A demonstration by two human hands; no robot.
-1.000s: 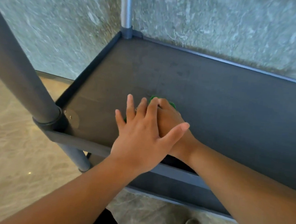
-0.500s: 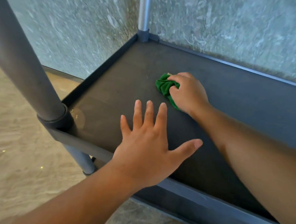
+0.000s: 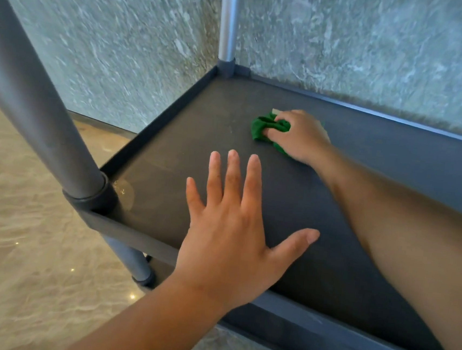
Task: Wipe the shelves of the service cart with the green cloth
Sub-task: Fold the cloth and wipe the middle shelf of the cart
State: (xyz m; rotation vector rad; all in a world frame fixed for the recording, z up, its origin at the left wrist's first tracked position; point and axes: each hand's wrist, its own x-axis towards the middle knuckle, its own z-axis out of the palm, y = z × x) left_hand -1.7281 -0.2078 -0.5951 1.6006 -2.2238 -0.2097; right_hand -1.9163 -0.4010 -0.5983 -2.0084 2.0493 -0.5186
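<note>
The dark grey cart shelf fills the middle of the view, with a raised rim all round. A bunched green cloth lies on it toward the far left corner. My right hand grips the cloth from the right, fingers curled into it, and presses it onto the shelf. My left hand is held flat with fingers spread over the near part of the shelf, by the front rim; whether it touches the surface is unclear.
A thick grey post rises from the near left corner and a thinner metal post from the far left corner. A grey-green stone wall stands right behind the cart. Beige polished floor lies to the left.
My right hand has carried the cloth from under my left hand away toward the far left part of the shelf. My left hand has stayed near the front rim.
</note>
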